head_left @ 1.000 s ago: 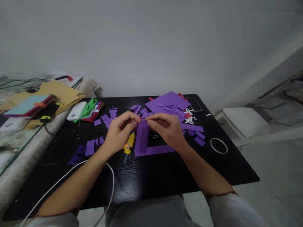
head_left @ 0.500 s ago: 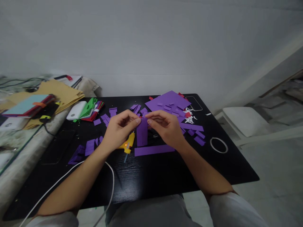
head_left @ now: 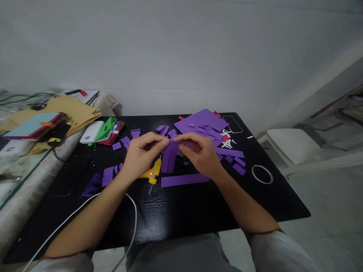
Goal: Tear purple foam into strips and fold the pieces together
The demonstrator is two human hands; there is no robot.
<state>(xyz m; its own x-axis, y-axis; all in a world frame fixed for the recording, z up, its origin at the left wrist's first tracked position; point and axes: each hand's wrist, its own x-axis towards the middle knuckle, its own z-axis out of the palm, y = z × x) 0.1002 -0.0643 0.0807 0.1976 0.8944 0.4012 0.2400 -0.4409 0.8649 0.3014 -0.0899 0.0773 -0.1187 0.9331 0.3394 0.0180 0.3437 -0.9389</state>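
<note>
A creased purple paper piece (head_left: 169, 158) hangs between my hands above the black table. My left hand (head_left: 143, 153) pinches its top left corner between thumb and fingers. At its top right, my right hand (head_left: 200, 153) has thumb and fingers closed on the upper edge. Below it lies a long purple strip (head_left: 185, 180) on the tabletop. A yellow glue gun (head_left: 153, 173) with a small orange light lies beside my left hand, partly hidden by it.
Purple sheets (head_left: 202, 120) and cut pieces lie behind my hands, with white scraps (head_left: 227, 140) beside them. A ring (head_left: 262, 174) rests at the right. Folded green paper (head_left: 107, 129) lies back left; a white cable (head_left: 135, 215) crosses the front left.
The purple piece has tilted, its lower end shifting slightly left and up, and a lengthwise crease or edge now shows. My right fingers have moved slightly at its top.
</note>
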